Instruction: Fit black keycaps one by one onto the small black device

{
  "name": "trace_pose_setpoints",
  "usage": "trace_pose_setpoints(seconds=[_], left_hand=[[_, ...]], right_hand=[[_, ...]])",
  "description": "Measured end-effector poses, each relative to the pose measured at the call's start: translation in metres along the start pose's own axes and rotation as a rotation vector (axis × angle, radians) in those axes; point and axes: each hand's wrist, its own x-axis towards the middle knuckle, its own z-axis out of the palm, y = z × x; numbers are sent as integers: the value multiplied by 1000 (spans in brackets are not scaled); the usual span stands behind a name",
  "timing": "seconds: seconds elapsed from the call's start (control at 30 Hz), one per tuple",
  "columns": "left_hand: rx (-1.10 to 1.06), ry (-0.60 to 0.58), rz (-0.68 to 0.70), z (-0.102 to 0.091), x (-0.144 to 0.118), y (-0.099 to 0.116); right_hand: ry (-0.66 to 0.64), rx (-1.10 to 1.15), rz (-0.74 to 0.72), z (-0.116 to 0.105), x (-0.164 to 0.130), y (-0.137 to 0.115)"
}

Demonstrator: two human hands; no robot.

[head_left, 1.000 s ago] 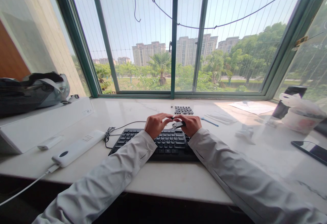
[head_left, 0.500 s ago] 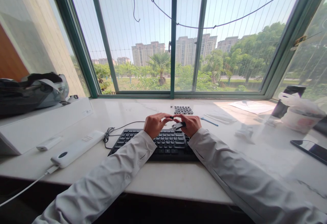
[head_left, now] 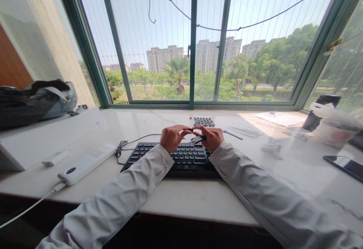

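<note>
White marble bench under window: small silver-black metal tool [head_left: 197, 139] pinched between both hands' fingers above black keyboard [head_left: 181, 158], long axis left-right; right hand [head_left: 212, 138] carrying most, left hand [head_left: 172, 138] gripping its far tip.

Bare pale stone counter [head_left: 176, 199] lies in front of the black corded keyboard [head_left: 181, 160], giving open passage along the near edge. Left of the keyboard, its coiled black cable [head_left: 121, 148] and a long white power strip [head_left: 86, 164] block the way. Behind it sits a small black keypad [head_left: 203, 122]. To the right, the counter is open up to a black phone [head_left: 344, 167] and a white plastic bag [head_left: 334, 126].
</note>
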Motion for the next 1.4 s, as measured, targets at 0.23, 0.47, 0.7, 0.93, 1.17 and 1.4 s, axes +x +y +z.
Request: trace_pose_setpoints(seconds=[0.23, 0.47, 0.7, 0.93, 1.17, 1.4], left_hand=[[-15, -56, 11, 0, -1, -2], [16, -19, -9, 2, -1, -4], [15, -12, 23, -1, -1, 0], [29, -21, 25, -1, 0, 1], [110, -2, -72, 0, 1, -3], [232, -67, -177, 0, 0, -15]], right_hand=[[-46, 40, -24, 1, -2, 3], [-8, 37, 76, 8, -3, 4], [-95, 102, 125, 7, -2, 2], [-116, 114, 170, 7, -3, 4], [-185, -81, 220, -1, 5, 1], [-501, -253, 60, -42, 16, 11]])
